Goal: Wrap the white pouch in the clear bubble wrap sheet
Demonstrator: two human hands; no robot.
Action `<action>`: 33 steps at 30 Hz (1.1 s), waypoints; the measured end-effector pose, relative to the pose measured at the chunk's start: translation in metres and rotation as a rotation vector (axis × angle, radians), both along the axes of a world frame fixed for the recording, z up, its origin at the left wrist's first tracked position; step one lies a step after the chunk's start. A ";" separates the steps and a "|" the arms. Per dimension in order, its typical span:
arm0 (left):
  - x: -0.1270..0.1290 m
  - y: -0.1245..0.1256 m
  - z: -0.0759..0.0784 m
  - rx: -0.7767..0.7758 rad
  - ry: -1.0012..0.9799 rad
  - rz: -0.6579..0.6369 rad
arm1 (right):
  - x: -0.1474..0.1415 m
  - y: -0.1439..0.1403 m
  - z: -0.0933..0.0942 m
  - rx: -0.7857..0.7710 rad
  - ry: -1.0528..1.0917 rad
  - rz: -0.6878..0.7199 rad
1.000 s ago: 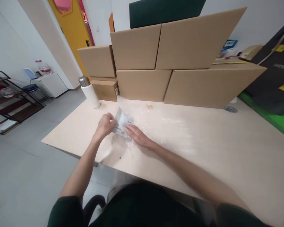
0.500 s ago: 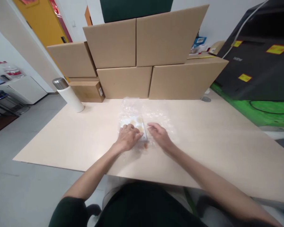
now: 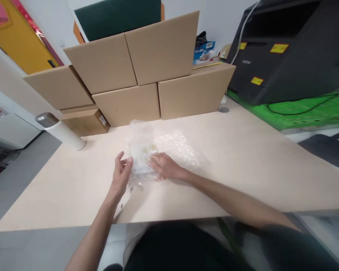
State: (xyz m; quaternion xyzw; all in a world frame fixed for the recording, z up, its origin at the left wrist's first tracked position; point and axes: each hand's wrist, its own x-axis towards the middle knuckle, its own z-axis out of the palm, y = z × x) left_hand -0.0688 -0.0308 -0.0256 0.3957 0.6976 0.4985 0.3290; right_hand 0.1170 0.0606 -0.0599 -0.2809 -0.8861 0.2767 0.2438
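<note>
A sheet of clear bubble wrap lies on the pale wooden table. Under or inside its left part is a small clear packet with white and yellowish contents. My left hand stands on edge at the packet's left side, fingers apart, touching the wrap's edge. Palm down, my right hand lies flat on the wrap just right of the packet, pressing it to the table.
Several stacked brown cardboard boxes line the back of the table. A white flask with a steel cap stands at the back left. A large black machine on a green mat fills the right.
The camera swung right. My left hand came off the packet's top and now stands beside it. My right hand moved left onto the wrap next to the packet.
</note>
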 end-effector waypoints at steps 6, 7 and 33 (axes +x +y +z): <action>0.055 0.015 0.022 0.289 0.172 -0.189 | 0.033 0.015 0.014 -0.289 0.181 -0.123; 0.064 0.021 0.020 0.314 0.203 -0.247 | 0.042 0.018 0.015 -0.299 0.197 -0.173; 0.125 0.055 -0.035 0.251 0.652 -0.624 | 0.083 0.058 0.025 -0.976 0.677 -0.536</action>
